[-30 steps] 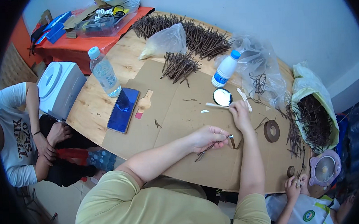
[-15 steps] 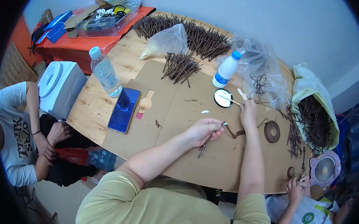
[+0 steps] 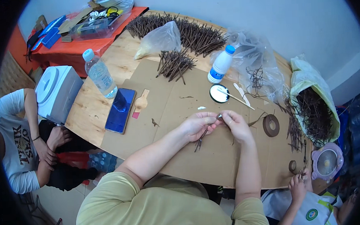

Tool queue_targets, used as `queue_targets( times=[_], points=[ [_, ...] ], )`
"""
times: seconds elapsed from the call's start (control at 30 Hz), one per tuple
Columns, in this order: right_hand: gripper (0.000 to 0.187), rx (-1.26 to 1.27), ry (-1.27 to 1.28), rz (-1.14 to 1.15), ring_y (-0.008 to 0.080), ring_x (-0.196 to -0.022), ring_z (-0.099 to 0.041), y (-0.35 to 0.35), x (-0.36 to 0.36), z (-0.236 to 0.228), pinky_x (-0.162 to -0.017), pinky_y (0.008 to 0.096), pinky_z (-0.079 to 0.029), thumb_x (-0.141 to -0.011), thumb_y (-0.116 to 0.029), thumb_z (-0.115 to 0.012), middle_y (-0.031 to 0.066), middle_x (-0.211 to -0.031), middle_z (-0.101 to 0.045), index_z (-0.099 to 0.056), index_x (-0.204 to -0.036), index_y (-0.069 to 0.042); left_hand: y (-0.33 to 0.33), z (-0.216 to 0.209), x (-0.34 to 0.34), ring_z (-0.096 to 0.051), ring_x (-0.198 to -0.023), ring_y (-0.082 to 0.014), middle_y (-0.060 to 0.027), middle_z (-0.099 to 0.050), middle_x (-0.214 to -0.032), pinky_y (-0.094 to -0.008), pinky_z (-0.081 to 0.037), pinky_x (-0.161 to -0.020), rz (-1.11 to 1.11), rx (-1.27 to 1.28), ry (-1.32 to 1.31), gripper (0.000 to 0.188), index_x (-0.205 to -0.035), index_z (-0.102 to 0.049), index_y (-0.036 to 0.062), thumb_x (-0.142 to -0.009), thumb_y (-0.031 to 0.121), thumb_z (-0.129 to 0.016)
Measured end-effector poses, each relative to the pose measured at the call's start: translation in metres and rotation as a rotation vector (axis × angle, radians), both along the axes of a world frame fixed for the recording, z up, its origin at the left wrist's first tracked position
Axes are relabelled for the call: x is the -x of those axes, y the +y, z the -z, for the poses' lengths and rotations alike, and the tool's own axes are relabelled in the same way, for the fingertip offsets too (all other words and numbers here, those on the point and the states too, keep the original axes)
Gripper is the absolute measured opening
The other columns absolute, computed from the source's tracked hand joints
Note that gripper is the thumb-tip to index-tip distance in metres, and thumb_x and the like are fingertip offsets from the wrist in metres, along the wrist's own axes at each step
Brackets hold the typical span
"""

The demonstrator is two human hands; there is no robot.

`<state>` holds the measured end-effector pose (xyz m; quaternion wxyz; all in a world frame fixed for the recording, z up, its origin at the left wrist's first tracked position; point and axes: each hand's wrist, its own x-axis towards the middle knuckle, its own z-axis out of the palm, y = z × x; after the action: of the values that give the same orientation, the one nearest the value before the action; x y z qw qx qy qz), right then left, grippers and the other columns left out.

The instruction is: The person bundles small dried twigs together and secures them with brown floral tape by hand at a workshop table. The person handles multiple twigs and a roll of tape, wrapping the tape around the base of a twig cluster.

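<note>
My left hand (image 3: 198,126) is closed around a few thin brown stems (image 3: 199,143), whose lower ends stick out below the palm. At their upper tip shows a dab of white. My right hand (image 3: 236,126) pinches at that same tip, fingertips meeting the left ones; a brown strip (image 3: 257,120) shows between it and a roll of brown tape (image 3: 271,125). Beyond the hands lies a round black-rimmed lid of white paste (image 3: 217,95), a thin wooden stick (image 3: 242,100) resting across it. Beside it is a white flat spatula (image 3: 240,91).
A white bottle with blue cap (image 3: 220,65) stands behind the lid. Piles of brown stems (image 3: 176,64) lie at the back. Left are a phone (image 3: 121,110) and a water bottle (image 3: 100,74); right, a sack of stems (image 3: 312,111). One person sits left; another's hands (image 3: 297,183) work at lower right.
My right hand has let go of the wooden stick, which now rests on the lid, and has come down left to the stem tip at my left hand. The view has shifted slightly.
</note>
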<state>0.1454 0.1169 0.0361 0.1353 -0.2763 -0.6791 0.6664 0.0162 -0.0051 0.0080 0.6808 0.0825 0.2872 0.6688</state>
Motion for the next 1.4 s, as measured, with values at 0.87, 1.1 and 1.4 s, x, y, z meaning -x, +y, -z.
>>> queue_targets(
  times=[0.87,1.1,1.4],
  points=[
    [0.015,-0.343,0.086,0.218,0.0151,-0.075,-0.06,-0.029,-0.027,0.014,-0.067,0.0273,-0.047,-0.085,-0.008,-0.052,0.0103,-0.081,-0.063,-0.057,-0.094,0.004,0.009,-0.027,-0.054,-0.05,-0.064,-0.0084,-0.0036,-0.058,-0.079,-0.0206,-0.043,-0.058,-0.323,0.022,0.734,0.024,-0.106,-0.057,-0.0042,-0.084,0.004,-0.053],
    [0.016,-0.765,-0.051,0.266,0.0329,-0.072,-0.058,-0.028,-0.029,0.012,-0.065,0.0376,-0.045,-0.085,-0.011,-0.049,0.0183,-0.077,-0.06,-0.056,-0.088,0.002,0.016,-0.013,-0.06,-0.049,-0.071,-0.0246,-0.0106,-0.05,-0.073,-0.0342,-0.042,-0.063,-0.618,-0.154,1.895,0.018,-0.089,-0.061,-0.0019,-0.072,0.003,-0.058],
    [0.016,-0.941,0.1,-0.047,0.0309,-0.083,-0.053,-0.053,-0.041,-0.014,-0.072,0.0383,-0.041,-0.083,-0.015,-0.053,0.0162,-0.083,-0.059,-0.058,-0.086,0.0,0.017,-0.019,-0.016,-0.05,-0.077,-0.0239,-0.0092,-0.051,-0.078,-0.0339,-0.041,-0.067,-0.492,-0.005,2.358,0.018,-0.082,-0.061,0.0014,-0.066,0.01,-0.062]
  ],
)
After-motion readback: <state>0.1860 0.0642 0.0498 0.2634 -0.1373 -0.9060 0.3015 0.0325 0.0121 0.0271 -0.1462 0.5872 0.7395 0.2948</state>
